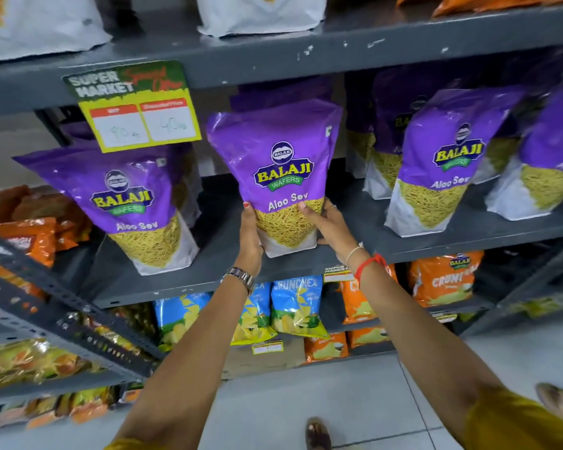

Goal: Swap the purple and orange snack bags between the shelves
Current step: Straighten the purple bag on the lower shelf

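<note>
Both hands grip one purple Aloo Sev bag [275,164] upright at the grey middle shelf [468,232] front edge. Left hand [249,237] clamps its lower left side, right hand [330,227] its lower right. Orange bags [442,279] sit one shelf below.
</note>
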A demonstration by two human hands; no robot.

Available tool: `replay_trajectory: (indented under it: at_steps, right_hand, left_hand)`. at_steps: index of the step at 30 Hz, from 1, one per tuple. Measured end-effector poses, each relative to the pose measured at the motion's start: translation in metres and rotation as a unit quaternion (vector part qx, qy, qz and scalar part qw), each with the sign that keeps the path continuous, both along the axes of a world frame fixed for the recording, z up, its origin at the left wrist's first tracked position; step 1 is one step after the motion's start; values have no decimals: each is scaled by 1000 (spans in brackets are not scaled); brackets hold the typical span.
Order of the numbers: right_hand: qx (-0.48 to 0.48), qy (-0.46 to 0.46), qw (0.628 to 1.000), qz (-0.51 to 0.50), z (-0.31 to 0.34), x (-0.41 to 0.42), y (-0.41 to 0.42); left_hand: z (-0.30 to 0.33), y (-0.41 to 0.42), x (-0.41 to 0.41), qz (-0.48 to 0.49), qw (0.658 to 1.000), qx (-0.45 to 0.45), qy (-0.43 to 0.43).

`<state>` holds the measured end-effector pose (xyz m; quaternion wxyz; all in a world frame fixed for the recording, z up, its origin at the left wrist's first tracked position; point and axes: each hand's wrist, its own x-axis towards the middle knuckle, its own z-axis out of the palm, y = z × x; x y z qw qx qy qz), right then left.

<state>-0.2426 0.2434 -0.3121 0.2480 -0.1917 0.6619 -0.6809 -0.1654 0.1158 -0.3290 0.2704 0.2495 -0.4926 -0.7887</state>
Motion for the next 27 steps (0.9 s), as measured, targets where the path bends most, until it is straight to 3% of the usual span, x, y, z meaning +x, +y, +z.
replay_trajectory:
  at_steps: [18, 27]
  right_hand:
    - [23, 9, 999, -43, -62, -25, 2]
    - [6, -5, 999, -39, -51, -28, 8]
  left_hand:
    - [-24, -4, -29, -40, 998, -27, -35]
    - [-24, 6, -28, -53, 996, -43, -62]
